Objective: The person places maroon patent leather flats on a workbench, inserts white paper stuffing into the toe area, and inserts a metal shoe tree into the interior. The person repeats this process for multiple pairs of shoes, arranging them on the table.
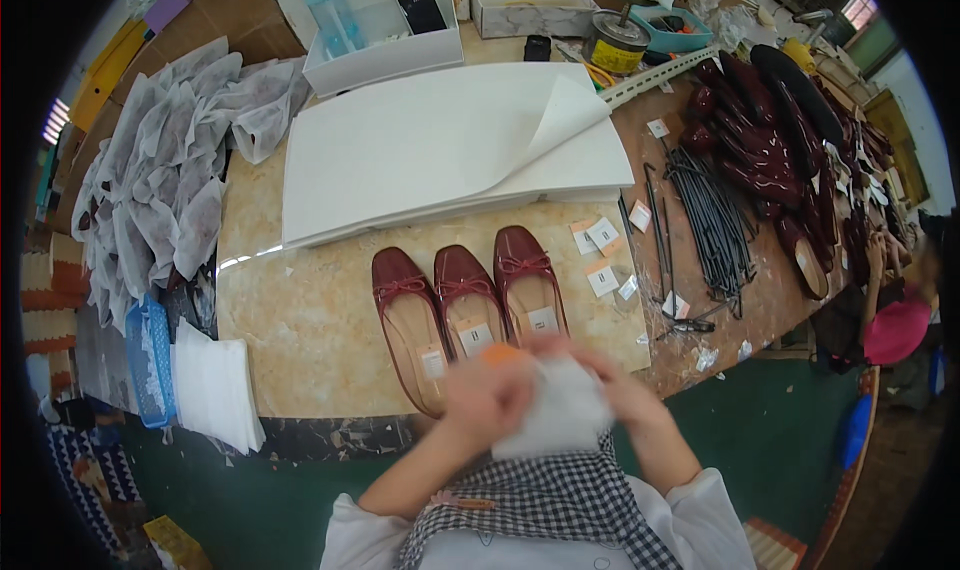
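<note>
Close to my body, above the table's front edge, a white sheet-like thing is blurred by motion between my hands. My left hand is closed at its left side, with a small orange piece showing at the fingers. At its upper right edge the bent fingers of my right hand grip it, partly smeared. Just beyond my hands, three dark red glossy flat shoes with bows lie side by side: a left one, a middle one and a right one. Small white tags rest inside them.
A stack of large white sheets lies behind the shoes. Wrapped items are heaped at left, near a blue basket and white sheets. Loose tags, black rods and dark red shoes lie at right. A person is beyond.
</note>
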`<state>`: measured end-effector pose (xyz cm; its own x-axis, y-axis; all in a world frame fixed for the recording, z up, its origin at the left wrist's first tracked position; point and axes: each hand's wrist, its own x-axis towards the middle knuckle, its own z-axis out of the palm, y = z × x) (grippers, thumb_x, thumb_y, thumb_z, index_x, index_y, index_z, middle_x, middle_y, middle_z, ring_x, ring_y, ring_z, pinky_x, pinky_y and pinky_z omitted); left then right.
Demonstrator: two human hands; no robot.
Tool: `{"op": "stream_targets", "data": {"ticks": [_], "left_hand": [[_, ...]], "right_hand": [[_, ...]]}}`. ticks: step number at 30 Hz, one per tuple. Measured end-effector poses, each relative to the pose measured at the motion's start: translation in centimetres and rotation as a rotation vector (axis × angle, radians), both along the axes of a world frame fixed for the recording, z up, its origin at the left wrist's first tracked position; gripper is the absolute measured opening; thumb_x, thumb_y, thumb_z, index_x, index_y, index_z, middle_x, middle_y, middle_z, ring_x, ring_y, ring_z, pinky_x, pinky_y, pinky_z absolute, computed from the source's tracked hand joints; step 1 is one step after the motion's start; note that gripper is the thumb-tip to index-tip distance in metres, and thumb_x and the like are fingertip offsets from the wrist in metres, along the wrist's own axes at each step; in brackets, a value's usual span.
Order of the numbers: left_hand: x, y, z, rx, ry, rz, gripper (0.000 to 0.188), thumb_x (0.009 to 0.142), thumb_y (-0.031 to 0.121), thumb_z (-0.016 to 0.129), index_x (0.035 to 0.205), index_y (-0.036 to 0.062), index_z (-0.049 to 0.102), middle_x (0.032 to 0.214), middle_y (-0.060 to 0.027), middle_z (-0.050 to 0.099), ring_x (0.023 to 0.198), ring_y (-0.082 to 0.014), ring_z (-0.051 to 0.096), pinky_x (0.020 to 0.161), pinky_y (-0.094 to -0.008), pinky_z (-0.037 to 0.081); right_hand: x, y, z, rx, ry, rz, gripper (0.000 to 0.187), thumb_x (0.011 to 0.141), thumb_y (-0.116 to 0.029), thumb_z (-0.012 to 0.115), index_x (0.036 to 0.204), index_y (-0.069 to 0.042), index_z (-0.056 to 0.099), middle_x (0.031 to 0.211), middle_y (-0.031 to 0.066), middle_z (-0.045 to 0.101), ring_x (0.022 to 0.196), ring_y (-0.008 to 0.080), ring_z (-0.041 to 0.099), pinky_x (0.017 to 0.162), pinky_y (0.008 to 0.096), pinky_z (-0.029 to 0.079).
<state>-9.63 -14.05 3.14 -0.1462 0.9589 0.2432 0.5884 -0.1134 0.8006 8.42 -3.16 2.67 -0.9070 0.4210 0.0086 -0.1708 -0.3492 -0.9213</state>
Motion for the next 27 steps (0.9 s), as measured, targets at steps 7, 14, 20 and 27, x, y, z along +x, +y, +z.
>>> {"op": "stream_targets", "data": {"ticks": [7, 14, 20, 27], "left_hand": [[1.3, 5.8, -1.5, -0.180, -0.853, 0.084, 0.045, 0.100, 0.018, 0.040, 0.143, 0.0052, 0.034, 0.127, -0.0208, 0.051, 0.122, -0.0335, 0.047, 0.104, -0.0307, 0.034], [5.0, 1.9, -4.8, -0.103, 0.580, -0.107, 0.065, 0.082, 0.050, 0.059, 0.115, -0.0058, 0.060, 0.125, -0.0248, 0.053, 0.126, -0.0388, 0.041, 0.109, -0.0620, 0.018], [5.6, 1.9, -4.8, -0.259, 0.686, -0.134, 0.061, 0.081, 0.048, 0.061, 0.109, -0.0060, 0.063, 0.121, -0.0262, 0.054, 0.120, -0.0351, 0.046, 0.109, -0.0605, 0.019], [5.0, 3.1, -3.7, -0.277, 0.683, -0.219, 0.063, 0.081, 0.054, 0.057, 0.106, -0.0028, 0.066, 0.111, -0.0222, 0.060, 0.114, -0.0341, 0.050, 0.108, -0.0583, 0.021]], "right_hand": [[-0.1, 1.3, -0.5, 0.540, -0.594, -0.396, 0.063, 0.075, -0.011, 0.071, 0.133, -0.002, 0.047, 0.136, 0.0187, 0.047, 0.127, 0.0279, 0.045, 0.104, 0.0399, 0.038], [-4.2, 2.3, -4.3, 1.493, -0.741, -0.405, 0.030, 0.072, -0.008, 0.064, 0.101, -0.002, 0.063, 0.100, 0.0121, 0.055, 0.091, 0.0309, 0.056, 0.075, 0.0375, 0.050], [-7.0, 4.7, -5.3, 1.208, -0.658, -0.261, 0.052, 0.072, -0.015, 0.072, 0.120, 0.000, 0.059, 0.104, 0.0156, 0.054, 0.098, 0.0332, 0.056, 0.082, 0.0372, 0.049], [-8.1, 7.2, -6.2, 1.003, -0.731, -0.488, 0.057, 0.077, -0.016, 0.073, 0.129, 0.000, 0.052, 0.099, 0.0168, 0.054, 0.092, 0.0312, 0.058, 0.079, 0.0362, 0.047]]}}
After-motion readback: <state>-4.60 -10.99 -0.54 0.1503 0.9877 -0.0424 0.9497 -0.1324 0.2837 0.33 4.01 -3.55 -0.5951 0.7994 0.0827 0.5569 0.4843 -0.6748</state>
